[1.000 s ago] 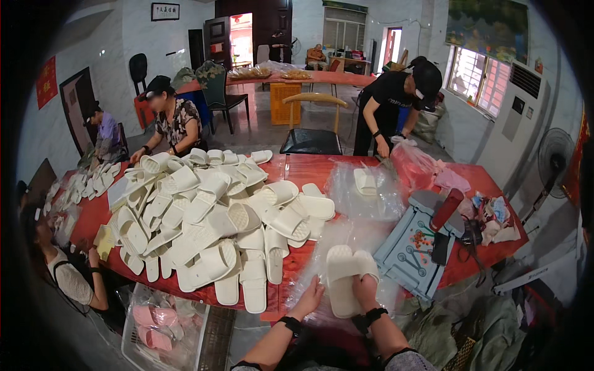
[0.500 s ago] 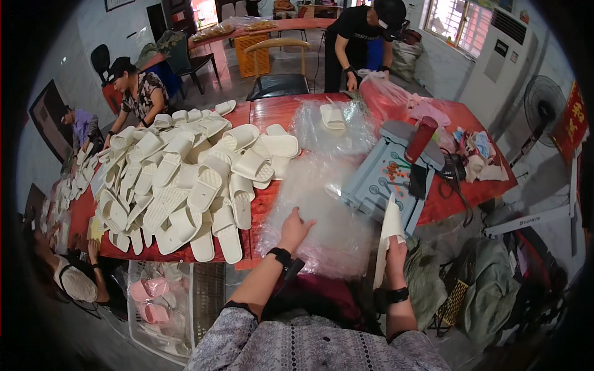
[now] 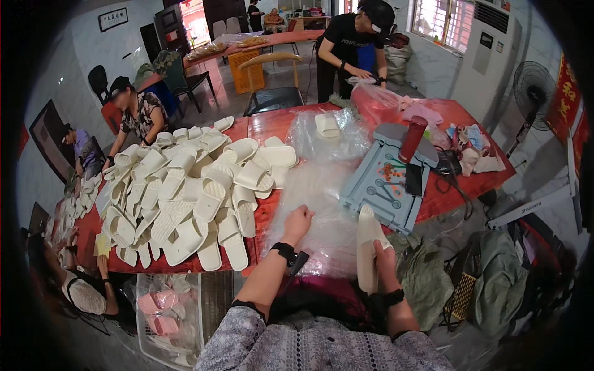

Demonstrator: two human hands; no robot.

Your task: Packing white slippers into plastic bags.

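My right hand (image 3: 385,263) grips a cream slipper (image 3: 367,247) on edge, its toe upward, at the table's front edge beside the blue-grey case. My left hand (image 3: 297,226) is over a stack of clear plastic bags (image 3: 328,191). Its fingers are curled closed, and whether they pinch a bag is hidden. To the left of the bags lies a large heap of cream slippers (image 3: 185,185). Beyond the stack, one more slipper (image 3: 328,125) rests on crumpled clear plastic (image 3: 303,136).
On the right stands the blue-grey case (image 3: 365,191) with a red cylinder (image 3: 413,139) and a dark phone (image 3: 414,180) on it. A crate (image 3: 199,309) of pink and white slippers is below the table at left. Several people work around the table, one person (image 3: 352,52) across from me.
My right hand has turned the slipper, so more of its broad face shows, and moved slightly left. My left hand's fingers have curled in from a spread pose. The view has shifted slightly.
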